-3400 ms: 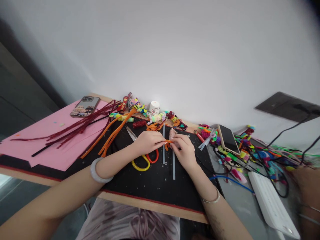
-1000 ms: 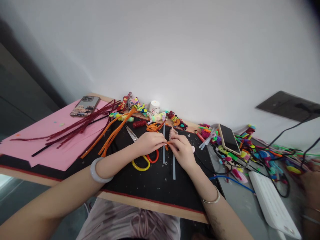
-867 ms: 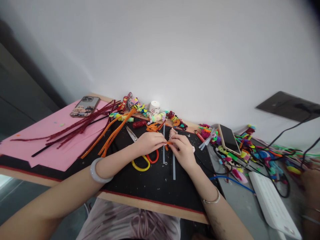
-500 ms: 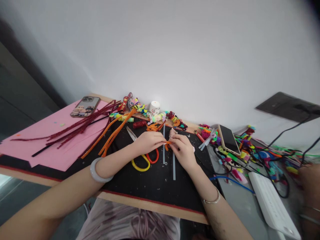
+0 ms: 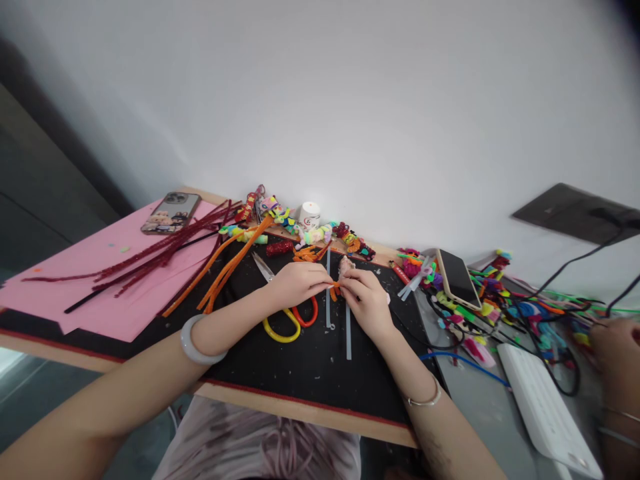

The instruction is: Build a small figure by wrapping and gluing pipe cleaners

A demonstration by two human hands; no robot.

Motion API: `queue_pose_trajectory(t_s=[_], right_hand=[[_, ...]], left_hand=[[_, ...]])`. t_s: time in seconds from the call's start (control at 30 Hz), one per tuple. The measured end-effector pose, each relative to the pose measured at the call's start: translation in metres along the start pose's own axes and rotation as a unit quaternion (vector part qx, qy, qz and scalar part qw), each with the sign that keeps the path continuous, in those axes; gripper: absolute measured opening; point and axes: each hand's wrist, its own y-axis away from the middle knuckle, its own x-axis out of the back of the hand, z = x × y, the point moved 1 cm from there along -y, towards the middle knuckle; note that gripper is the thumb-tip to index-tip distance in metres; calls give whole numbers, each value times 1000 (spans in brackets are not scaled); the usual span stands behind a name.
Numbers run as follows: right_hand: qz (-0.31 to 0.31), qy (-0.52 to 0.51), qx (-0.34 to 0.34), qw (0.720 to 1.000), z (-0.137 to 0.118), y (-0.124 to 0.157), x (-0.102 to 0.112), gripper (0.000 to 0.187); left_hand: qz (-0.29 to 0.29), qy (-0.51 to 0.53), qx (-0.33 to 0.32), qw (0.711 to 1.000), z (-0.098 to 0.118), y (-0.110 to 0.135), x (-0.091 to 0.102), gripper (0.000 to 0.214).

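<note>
Fingertips (image 5: 324,285) of the left hand (image 5: 295,283) and right hand (image 5: 369,301) pinch a short orange pipe-cleaner piece (image 5: 335,287) between them, each grip closed tight on 1 end. Its long axis runs left to right, roughly level, 1 end pointing into each hand, just above the black mat (image 5: 310,373) on the worktop (image 5: 300,410). Scissors (image 5: 281,329) lie under the left hand, with 2 clear sticks (image 5: 347,333) beside them.
</note>
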Motion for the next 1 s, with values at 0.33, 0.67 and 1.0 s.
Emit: queue_pose_trajectory(t_s=[0.33,0.67,1.0], right_hand=[[8,-11,-23,1000,-1,-1,1,13],[18,-20,-19,999,-2,-2,2,13],[15,-34,-12,999,0,-2,1,13]], left_hand=[[3,-1,3,1000,-2,1,-1,23],[9,16,19,1000,-3,0,0,22],[12,55,27,998,-4,-1,2,24]])
